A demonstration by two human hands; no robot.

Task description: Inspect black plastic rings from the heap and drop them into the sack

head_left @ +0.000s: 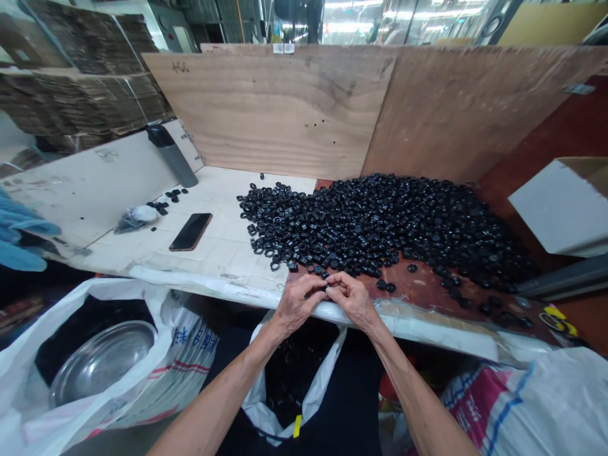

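As I watch through the head view, my left hand (pixel 298 300) and right hand (pixel 352 297) meet at the bench's pale, wrapped front edge (pixel 237 293), fingertips together around a small, mostly hidden black part (pixel 327 285); which hand grips it, I cannot tell. Just beyond lies a broad heap of small, glossy black pieces (pixel 370 218).

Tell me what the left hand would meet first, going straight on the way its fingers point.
The left hand would most likely meet the right hand, which faces it closely; whether the two already touch is hard to tell.
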